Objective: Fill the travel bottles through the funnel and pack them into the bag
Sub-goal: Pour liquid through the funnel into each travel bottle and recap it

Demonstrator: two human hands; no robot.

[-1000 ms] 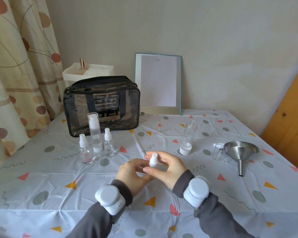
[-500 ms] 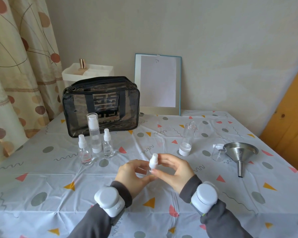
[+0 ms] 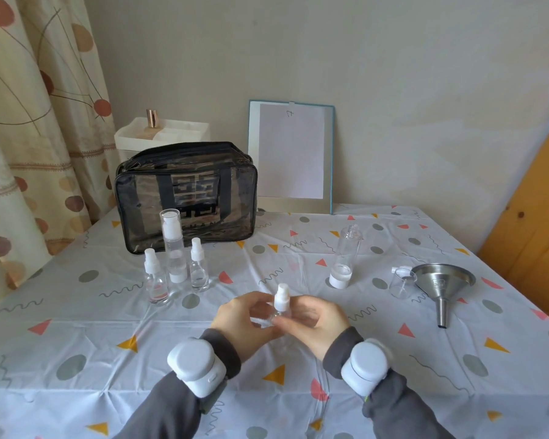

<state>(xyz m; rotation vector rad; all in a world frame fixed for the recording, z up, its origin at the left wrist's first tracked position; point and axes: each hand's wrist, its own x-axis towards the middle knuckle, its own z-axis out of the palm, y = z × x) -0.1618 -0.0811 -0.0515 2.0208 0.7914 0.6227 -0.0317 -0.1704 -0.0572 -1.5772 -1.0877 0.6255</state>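
Note:
A small clear spray bottle (image 3: 281,304) with a white top stands upright between my hands near the table's middle. My left hand (image 3: 244,324) curls round its body from the left. My right hand (image 3: 314,321) holds its lower part from the right. Three more clear bottles (image 3: 175,264) with white tops stand to the left, in front of the dark see-through bag (image 3: 186,194). An uncapped tall bottle (image 3: 344,258) with a little liquid stands right of centre. The steel funnel (image 3: 441,286) lies on its side at the right.
A clear cap with a white pump piece (image 3: 401,280) lies next to the funnel. A clipboard with white paper (image 3: 290,153) leans on the wall. A white organiser box (image 3: 162,134) stands behind the bag. A curtain hangs at the left, a wooden panel at the right.
Both hands have drawn slightly nearer to me with the small bottle. The right hand's fingers have moved from the white top down to the bottle's body.

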